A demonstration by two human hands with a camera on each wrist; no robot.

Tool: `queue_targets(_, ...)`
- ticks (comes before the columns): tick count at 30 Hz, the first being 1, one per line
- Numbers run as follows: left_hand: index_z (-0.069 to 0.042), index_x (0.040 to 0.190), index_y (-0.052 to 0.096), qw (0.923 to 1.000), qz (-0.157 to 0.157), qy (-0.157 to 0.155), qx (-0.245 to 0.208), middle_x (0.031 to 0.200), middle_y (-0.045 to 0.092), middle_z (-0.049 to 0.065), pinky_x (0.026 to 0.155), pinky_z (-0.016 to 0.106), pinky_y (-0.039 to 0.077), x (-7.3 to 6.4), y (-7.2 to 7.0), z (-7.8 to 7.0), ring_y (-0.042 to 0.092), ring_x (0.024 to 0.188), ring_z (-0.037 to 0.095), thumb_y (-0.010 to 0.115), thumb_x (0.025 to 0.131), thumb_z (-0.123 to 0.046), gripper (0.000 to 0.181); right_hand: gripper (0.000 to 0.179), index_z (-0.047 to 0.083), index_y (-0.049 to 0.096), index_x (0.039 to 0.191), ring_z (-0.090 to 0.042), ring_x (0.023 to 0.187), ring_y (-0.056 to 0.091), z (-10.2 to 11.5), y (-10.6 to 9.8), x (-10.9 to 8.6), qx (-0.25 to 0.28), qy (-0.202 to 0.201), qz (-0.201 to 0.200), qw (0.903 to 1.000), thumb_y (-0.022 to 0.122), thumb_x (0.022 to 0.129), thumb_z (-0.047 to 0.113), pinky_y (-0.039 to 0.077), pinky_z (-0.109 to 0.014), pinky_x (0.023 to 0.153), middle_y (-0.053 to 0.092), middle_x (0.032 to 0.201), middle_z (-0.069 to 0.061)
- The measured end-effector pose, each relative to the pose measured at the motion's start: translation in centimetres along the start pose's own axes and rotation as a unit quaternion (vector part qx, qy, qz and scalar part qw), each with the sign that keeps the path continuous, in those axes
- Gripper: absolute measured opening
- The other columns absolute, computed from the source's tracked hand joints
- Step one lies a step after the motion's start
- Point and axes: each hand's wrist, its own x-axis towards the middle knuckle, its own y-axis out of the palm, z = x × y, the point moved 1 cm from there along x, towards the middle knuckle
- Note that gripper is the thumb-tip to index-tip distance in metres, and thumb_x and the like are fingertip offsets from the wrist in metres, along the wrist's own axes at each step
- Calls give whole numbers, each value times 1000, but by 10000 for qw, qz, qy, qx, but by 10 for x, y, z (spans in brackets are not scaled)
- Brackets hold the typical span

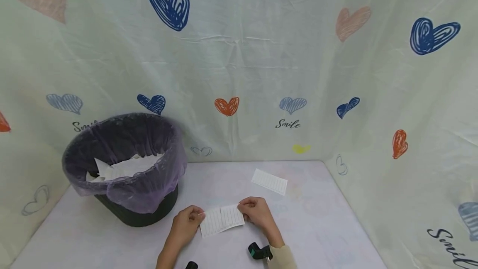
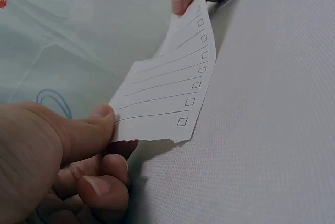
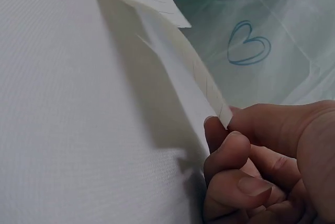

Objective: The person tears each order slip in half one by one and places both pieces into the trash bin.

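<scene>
A white slip of checklist paper [image 1: 213,221], printed with lines and small square boxes, is held up between both hands above the table. My left hand [image 1: 185,224] pinches its left end between thumb and fingers; that edge looks ragged in the left wrist view [image 2: 157,98]. My right hand [image 1: 257,213] pinches the other end. A split runs down from the slip's upper edge near its middle, and the two parts stand at slightly different angles. Farther back on the table lies another lined paper slip [image 1: 269,182], touched by neither hand.
At the left stands a dark bin [image 1: 138,218] lined with a purple plastic bag [image 1: 164,190], with white paper pieces [image 1: 134,166] inside. A heart-printed curtain [image 1: 239,65] hangs behind the white table [image 1: 317,227]. Black devices [image 1: 257,251] sit near the wrists.
</scene>
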Motion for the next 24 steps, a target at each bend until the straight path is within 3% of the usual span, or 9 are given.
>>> queue_targets(3, -4, 103, 71, 9996, 8, 159, 232, 81, 70, -2, 65, 26, 45, -1, -2, 0, 58, 74, 10, 72, 97, -15, 13, 18, -2, 73, 98, -7, 55, 52, 0, 1, -1, -25, -9, -32, 10000, 73, 92, 15, 41, -19, 49, 61, 65, 4)
queue_targets(10, -1, 105, 70, 9999, 63, 105, -30, 77, 69, 0, 55, 23, 46, -1, -3, 2, 58, 62, 12, 69, 97, -11, 12, 17, -2, 72, 97, -7, 53, 50, 1, 0, -2, -72, -10, -22, 10000, 71, 94, 14, 38, -19, 48, 58, 60, 4)
queue_targets(24, 1, 105, 68, 9996, 79, 15, -260, 78, 69, 1, 54, 24, 46, -1, -4, 4, 58, 61, 14, 68, 98, -10, 13, 14, 0, 71, 95, -9, 52, 51, -3, 2, 1, -6, 146, -142, 9998, 70, 93, 13, 40, -21, 48, 58, 60, 4)
